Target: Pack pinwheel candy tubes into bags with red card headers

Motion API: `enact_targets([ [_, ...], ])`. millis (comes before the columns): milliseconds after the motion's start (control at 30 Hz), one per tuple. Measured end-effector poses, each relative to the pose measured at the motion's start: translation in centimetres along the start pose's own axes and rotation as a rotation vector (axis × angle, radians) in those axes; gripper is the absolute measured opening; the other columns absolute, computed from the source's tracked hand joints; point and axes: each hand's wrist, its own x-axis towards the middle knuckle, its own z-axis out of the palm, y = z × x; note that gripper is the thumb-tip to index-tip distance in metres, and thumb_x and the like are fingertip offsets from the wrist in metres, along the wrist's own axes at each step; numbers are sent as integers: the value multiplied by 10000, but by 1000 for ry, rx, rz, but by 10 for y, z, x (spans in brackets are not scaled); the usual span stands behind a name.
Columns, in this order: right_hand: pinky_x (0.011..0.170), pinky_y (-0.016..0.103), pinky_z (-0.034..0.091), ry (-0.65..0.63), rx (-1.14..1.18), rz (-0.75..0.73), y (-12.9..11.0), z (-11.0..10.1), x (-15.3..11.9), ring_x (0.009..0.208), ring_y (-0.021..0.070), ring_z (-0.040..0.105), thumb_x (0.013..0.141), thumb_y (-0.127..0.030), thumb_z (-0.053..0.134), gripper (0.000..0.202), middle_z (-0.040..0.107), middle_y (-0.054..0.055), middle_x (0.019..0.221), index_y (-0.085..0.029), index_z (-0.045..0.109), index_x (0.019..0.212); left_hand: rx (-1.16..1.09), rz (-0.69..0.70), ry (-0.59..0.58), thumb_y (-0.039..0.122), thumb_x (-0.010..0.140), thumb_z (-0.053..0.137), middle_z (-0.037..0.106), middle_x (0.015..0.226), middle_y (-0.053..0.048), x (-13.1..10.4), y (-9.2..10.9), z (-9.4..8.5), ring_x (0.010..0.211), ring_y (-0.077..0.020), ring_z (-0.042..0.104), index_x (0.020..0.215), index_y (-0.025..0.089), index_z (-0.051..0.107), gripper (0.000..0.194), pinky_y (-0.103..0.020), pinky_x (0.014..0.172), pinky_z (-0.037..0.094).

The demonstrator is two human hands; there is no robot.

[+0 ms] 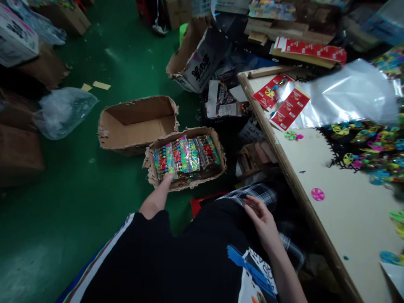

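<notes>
Several clear plastic packs (189, 155) of small colourful toys with red labels lie in a torn-edged cardboard box (197, 184) on the floor. My left hand (167, 180) reaches to the near left edge of that box, beside the packs; its fingers are blurred and partly lost against the packs, so its grip cannot be made out. Over my lap, near the plaid cloth (263, 195), my right hand (259, 212) hangs with its fingers apart and nothing in them.
An open cardboard box (139, 126) stands behind the packed one, and a taller box (192, 63) farther back. At right, a table (303, 168) bears red cards (291, 108), plastic bags (350, 94) and loose toys (372, 147). A plastic bag (65, 111) lies on the floor.
</notes>
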Motion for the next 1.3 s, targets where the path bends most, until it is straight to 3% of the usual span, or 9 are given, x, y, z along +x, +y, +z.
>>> enact_targets([
  [133, 937, 398, 472, 16, 46, 14, -4, -6, -2, 1000, 241, 628, 568, -546, 760, 525, 691, 75, 1007, -214, 644, 957, 128, -109, -40, 282, 827, 522, 460, 1322, -301, -51, 23, 79, 1241, -375, 482, 1283, 43, 431, 522, -471, 975, 414],
  [233, 920, 394, 480, 46, 110, -20, -11, -13, -2, 984, 240, 634, 575, -540, 758, 496, 695, 74, 991, -213, 652, 932, 160, 10, -64, 264, 856, 460, 309, 1440, -303, -92, 55, 118, 1331, -365, 377, 1372, 71, 332, 566, -473, 1033, 368],
  [467, 900, 390, 482, 215, 236, -151, -12, -59, 0, 935, 233, 642, 618, -539, 738, 454, 698, 72, 946, -203, 664, 914, 13, 528, 53, 256, 887, 400, 268, 1482, -210, -126, 168, 122, 1419, -245, 226, 1412, 116, 269, 558, -369, 1142, 254],
  [633, 922, 408, 463, 451, 331, -212, -24, -116, 9, 901, 231, 642, 556, -584, 749, 504, 699, 66, 904, -195, 656, 863, -66, 1028, 75, 238, 859, 466, 454, 1332, -185, -172, 262, 124, 1312, -256, 393, 1214, 125, 519, 377, -364, 1116, 298],
  [767, 898, 403, 473, 547, 366, -257, -39, -148, 24, 874, 223, 645, 542, -591, 749, 511, 704, 76, 916, -189, 659, 845, 79, 1305, -208, 275, 838, 540, 611, 1120, -120, -237, 327, 169, 1101, -220, 559, 1098, 157, 586, 289, -317, 1002, 405],
  [967, 837, 392, 497, 512, 405, -280, -31, -162, 31, 831, 223, 654, 563, -606, 735, 502, 714, 79, 895, -192, 675, 840, 494, 1241, -402, 290, 795, 601, 672, 945, -122, -308, 395, 247, 916, -255, 625, 1022, 144, 597, 270, -310, 752, 461],
  [1100, 763, 373, 516, 513, 459, -230, -11, -173, 26, 767, 207, 646, 561, -587, 750, 492, 708, 75, 859, -188, 677, 840, 537, 1334, -370, 142, 817, 501, 668, 932, -101, -337, 417, 253, 914, -230, 620, 874, 180, 604, 124, -286, 748, 438],
  [1233, 767, 369, 510, 526, 545, -182, -4, -187, 24, 789, 210, 647, 521, -593, 766, 521, 705, 82, 862, -187, 668, 834, 288, 1552, -216, 136, 857, 416, 636, 927, -88, -363, 424, 227, 899, -202, 601, 857, 187, 553, 147, -287, 773, 435],
  [1300, 773, 364, 505, 543, 568, -185, -7, -195, 23, 809, 211, 649, 520, -594, 764, 520, 702, 80, 876, -193, 661, 835, 81, 1540, -265, 151, 840, 441, 611, 809, -48, -371, 417, 213, 801, -171, 593, 780, 195, 509, 101, -269, 730, 444],
])
